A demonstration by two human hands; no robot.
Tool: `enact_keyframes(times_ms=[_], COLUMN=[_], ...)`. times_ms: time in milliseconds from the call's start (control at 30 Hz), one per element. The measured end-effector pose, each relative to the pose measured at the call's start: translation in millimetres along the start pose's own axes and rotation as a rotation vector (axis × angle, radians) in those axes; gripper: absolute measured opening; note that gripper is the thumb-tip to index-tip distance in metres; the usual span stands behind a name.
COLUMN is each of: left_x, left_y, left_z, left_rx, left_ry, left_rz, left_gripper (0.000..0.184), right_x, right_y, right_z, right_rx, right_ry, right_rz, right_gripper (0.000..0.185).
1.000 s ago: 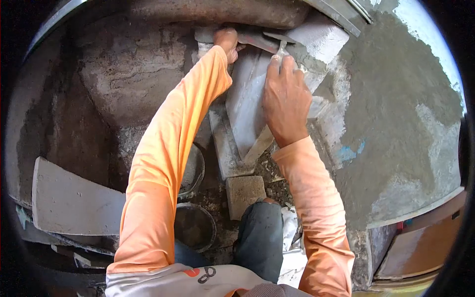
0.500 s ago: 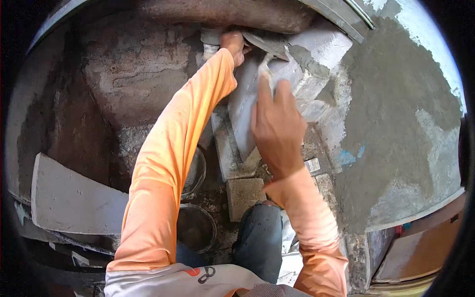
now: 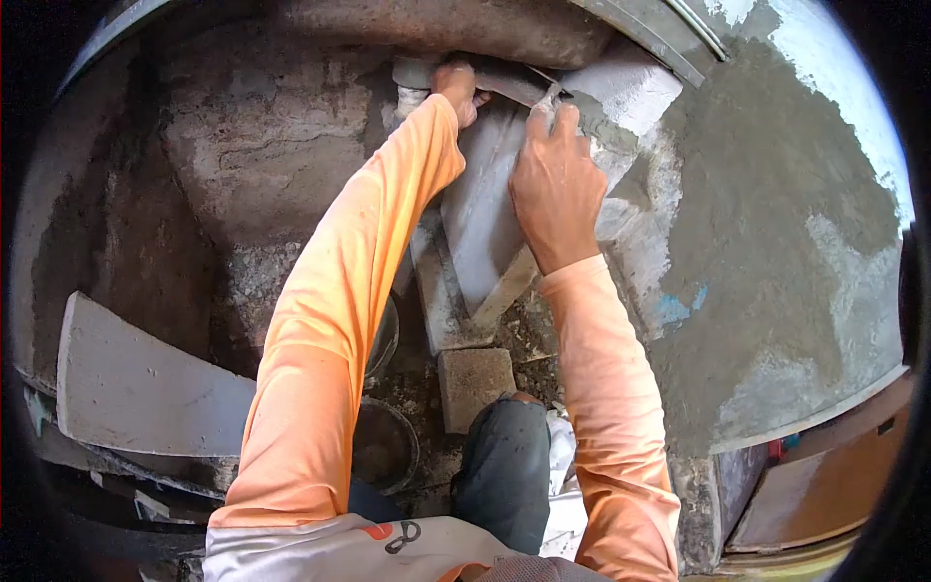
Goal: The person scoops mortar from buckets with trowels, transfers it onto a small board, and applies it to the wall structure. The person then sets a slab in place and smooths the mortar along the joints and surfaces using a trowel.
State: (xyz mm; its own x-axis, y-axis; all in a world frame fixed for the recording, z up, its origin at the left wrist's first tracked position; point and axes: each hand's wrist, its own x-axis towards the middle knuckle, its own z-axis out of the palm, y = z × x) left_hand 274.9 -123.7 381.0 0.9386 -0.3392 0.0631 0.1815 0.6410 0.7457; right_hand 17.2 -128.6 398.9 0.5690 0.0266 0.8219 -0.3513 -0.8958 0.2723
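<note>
My right hand [image 3: 559,189] is closed round the handle of a trowel [image 3: 549,94], whose thin blade shows edge-on at the top centre. Left of it, my left hand [image 3: 456,92] has its fingers bent at the end of a grey block [image 3: 415,74] beneath the rounded ledge; what those fingers hold, if anything, is hidden. A smooth pale slab [image 3: 477,209] leans below and between both hands. Rough wet mortar [image 3: 596,116] lies just right of the trowel.
A rounded ledge [image 3: 456,27] crosses the top. Two buckets [image 3: 385,446] stand beside my legs, partly behind my left sleeve. A square block [image 3: 475,383] lies before my knee, a pale panel [image 3: 145,383] at the left. Mortar-coated surface [image 3: 776,252] spans the right.
My right hand swung down and left with the trowel, then came back up to the right near the ledge. My left hand shifted slightly right and stayed by the block.
</note>
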Motion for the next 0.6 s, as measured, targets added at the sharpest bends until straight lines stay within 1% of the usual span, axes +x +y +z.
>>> enact_keyframes(times_ms=[100, 167, 233, 300, 400, 467, 533, 600], left_x=[8, 2, 2, 0, 7, 0, -2, 1], left_y=[-3, -4, -2, -7, -2, -7, -7, -13], left_z=[-2, -1, 0, -5, -3, -2, -5, -13], left_rx=[0.006, 0.019, 0.022, 0.041, 0.031, 0.050, 0.076, 0.004], left_ry=[0.001, 0.004, 0.035, 0.032, -0.003, 0.060, 0.055, -0.013], left_rz=[0.008, -0.005, 0.030, 0.007, 0.008, 0.037, 0.049, 0.059], left_gripper=[0.021, 0.020, 0.021, 0.021, 0.022, 0.021, 0.023, 0.025], right_x=[-4, -8, -4, -13, -12, -24, -38, -46], right_y=[1, 5, 7, 11, 16, 14, 11, 8], right_z=[-3, -1, 0, -4, -18, -33, -41, -45], right_rx=[0.006, -0.009, -0.033, -0.057, -0.006, -0.009, -0.012, 0.075], right_ry=[0.011, 0.001, -0.003, -0.036, 0.028, -0.047, -0.069, -0.106], right_rz=[-0.023, -0.042, -0.057, -0.056, -0.077, -0.042, -0.018, -0.023], right_gripper=[0.015, 0.027, 0.028, 0.028, 0.031, 0.036, 0.038, 0.039])
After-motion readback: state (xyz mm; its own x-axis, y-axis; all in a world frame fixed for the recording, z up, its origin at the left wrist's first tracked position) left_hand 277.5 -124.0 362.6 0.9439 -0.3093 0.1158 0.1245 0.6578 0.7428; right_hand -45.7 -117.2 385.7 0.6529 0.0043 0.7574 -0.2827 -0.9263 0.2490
